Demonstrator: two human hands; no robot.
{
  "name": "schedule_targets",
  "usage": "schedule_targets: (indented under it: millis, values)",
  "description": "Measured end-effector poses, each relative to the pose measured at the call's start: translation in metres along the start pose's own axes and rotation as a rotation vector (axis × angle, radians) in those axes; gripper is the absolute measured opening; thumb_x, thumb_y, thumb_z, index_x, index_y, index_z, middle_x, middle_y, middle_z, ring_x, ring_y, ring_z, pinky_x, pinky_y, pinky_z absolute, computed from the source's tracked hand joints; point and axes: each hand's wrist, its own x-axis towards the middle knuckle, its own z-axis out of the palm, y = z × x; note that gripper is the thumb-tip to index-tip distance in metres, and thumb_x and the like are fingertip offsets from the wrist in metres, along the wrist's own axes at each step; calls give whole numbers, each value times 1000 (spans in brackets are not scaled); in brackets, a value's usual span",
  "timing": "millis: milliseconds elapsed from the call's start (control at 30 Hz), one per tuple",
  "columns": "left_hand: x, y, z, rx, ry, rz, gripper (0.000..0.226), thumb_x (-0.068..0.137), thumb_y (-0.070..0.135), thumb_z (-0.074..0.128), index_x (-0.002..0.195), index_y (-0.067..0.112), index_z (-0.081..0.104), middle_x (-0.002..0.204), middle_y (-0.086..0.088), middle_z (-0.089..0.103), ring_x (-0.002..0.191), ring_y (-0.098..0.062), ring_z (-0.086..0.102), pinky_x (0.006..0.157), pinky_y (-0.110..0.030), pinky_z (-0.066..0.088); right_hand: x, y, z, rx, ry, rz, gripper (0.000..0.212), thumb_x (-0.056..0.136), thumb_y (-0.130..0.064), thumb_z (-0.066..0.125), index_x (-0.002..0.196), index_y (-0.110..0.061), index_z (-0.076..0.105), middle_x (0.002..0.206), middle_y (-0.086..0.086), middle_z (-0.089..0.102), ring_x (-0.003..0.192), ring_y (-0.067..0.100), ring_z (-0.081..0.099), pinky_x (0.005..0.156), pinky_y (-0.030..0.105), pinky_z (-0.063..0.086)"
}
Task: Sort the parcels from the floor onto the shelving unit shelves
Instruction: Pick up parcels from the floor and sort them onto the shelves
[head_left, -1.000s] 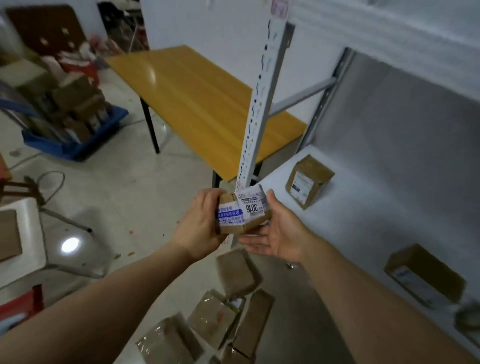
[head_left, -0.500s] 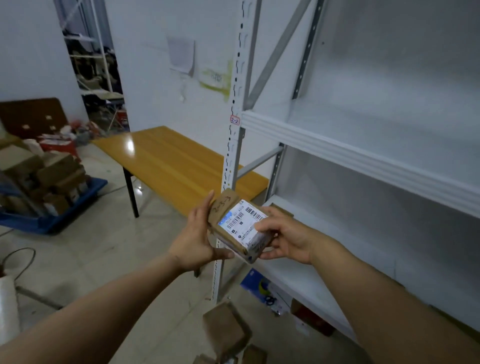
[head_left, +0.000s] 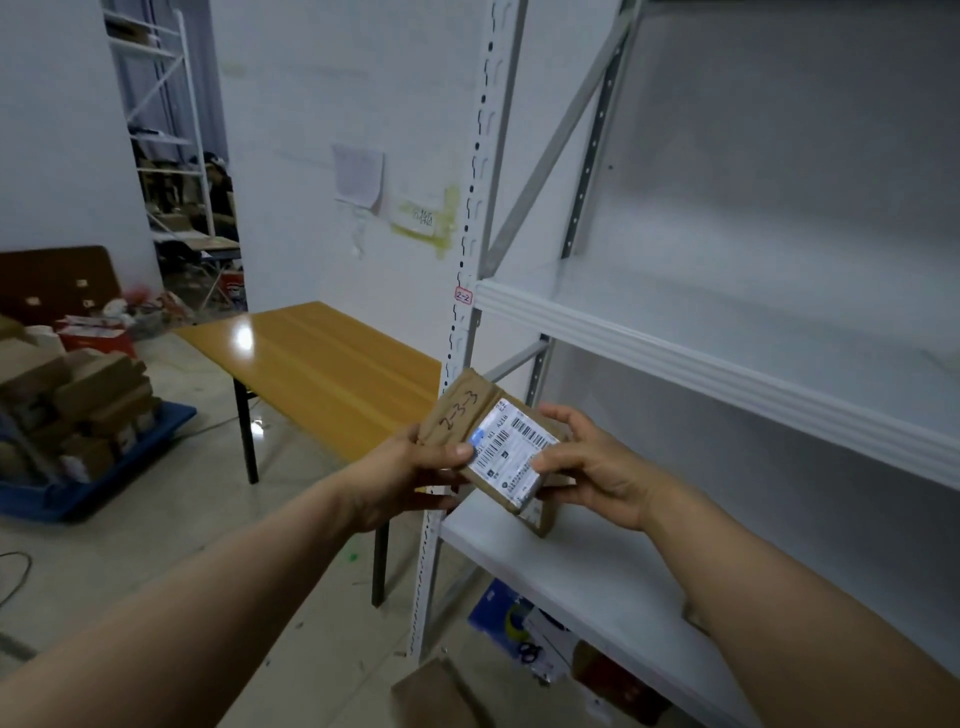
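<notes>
The parcel (head_left: 498, 441), hand-marked 2-3-3, is hanging in the air just in front of the front upright (head_left: 475, 249) of the shelving unit (head_left: 727, 384). Its long axis is slanting from upper left to lower right, so its lower end is reaching to the right of that upright, above the lower shelf (head_left: 587, 571). The left hand (head_left: 400, 478) is gripping the upper end with its thumb lying on the label's edge, while the right hand (head_left: 597, 467), pinching the lower end to the right of the upright, is by my judgement lying nearer the shelves for carrying it in.
</notes>
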Motion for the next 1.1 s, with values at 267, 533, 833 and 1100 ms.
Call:
schedule_targets:
  millis: [267, 533, 833, 1100]
  values:
    - [4, 24, 6, 63, 47, 84, 76, 61, 26, 87, 127, 24, 50, 117, -8, 72, 115, -31, 64, 105, -54, 46, -16, -13, 3, -203, 6, 77, 77, 63, -22, 86, 129, -31, 48, 113, 0, 76, 117, 25, 66, 106, 48, 47]
    - [24, 17, 25, 166, 8, 65, 104, 54, 30, 92, 142, 31, 36, 115, -2, 72, 108, -25, 68, 102, -51, 47, -31, -3, -2, -253, 39, 176, 51, 83, -20, 80, 124, -32, 51, 106, -5, 78, 92, 10, 75, 76, 29, 55]
    - [56, -45, 72, 252, -161, -235, 37, 81, 47, 72, 107, 21, 73, 105, -3, 76, 94, -20, 74, 81, -37, 56, -56, 77, -19, -107, 208, 381, 28, 86, -39, 76, 111, -31, 65, 118, 2, 73, 108, 24, 70, 92, 39, 58]
    - [81, -116, 130, 299, -225, -445, 45, 82, 22, 77, 121, 24, 53, 100, -3, 77, 90, -21, 75, 72, -37, 61, -98, 161, -56, -37, 312, 528, 32, 86, -40, 76, 115, -32, 65, 124, 1, 71, 115, 24, 65, 103, 43, 50]
